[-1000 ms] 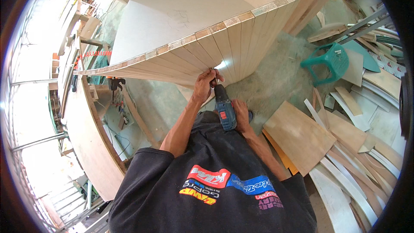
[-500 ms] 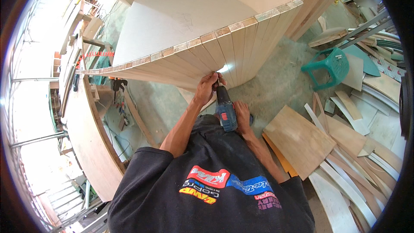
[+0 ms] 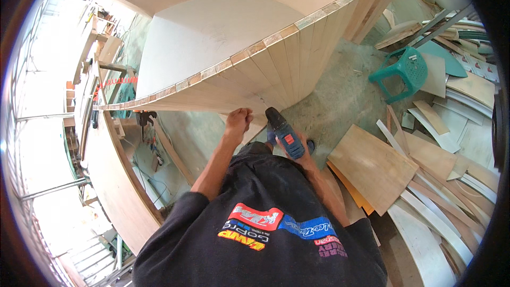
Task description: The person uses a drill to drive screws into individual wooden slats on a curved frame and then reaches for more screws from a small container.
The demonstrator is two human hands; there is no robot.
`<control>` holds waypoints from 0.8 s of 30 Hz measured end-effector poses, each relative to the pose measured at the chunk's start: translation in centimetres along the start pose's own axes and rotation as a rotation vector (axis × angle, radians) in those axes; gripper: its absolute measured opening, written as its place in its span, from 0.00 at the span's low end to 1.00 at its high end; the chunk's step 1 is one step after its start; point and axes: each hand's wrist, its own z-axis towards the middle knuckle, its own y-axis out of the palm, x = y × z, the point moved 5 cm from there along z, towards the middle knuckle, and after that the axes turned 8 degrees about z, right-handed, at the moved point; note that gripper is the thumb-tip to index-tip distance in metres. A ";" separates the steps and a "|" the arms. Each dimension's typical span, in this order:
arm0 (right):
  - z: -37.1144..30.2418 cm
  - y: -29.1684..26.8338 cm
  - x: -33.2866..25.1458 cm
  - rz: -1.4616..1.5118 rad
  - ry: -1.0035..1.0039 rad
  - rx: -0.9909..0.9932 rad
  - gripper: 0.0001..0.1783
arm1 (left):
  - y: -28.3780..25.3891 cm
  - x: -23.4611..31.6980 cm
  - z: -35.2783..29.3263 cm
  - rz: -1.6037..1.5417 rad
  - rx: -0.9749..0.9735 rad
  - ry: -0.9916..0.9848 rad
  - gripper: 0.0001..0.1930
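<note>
A curved wooden panel faced with narrow vertical slats (image 3: 289,61) stands in front of me. My right hand (image 3: 304,150) grips a blue and black cordless drill (image 3: 285,137) from behind, its handle mostly hidden beneath the body. The drill's nose points up at the slats, with a thin bit (image 3: 263,102) reaching toward them; whether the tip touches the wood is too small to tell. Left of the drill, my left hand (image 3: 239,122) is closed with fingers pinched close to the panel's face. What it holds, if anything, cannot be made out.
A green plastic stool (image 3: 402,73) stands at the right on the concrete floor. Plywood boards (image 3: 372,167) and curved offcuts lie piled at the lower right. Along the left runs a long wooden workbench (image 3: 114,180), with an orange coiled hose (image 3: 118,81) beyond it.
My left hand has come away from the drill's tip, down and left. The drill has drawn back from the panel and tilted; the bright light spot on the slats is gone.
</note>
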 end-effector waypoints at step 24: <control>0.4 1.3 5.6 0.116 0.140 -0.011 0.12 | -6.4 26.9 -7.4 1.029 0.403 0.548 0.15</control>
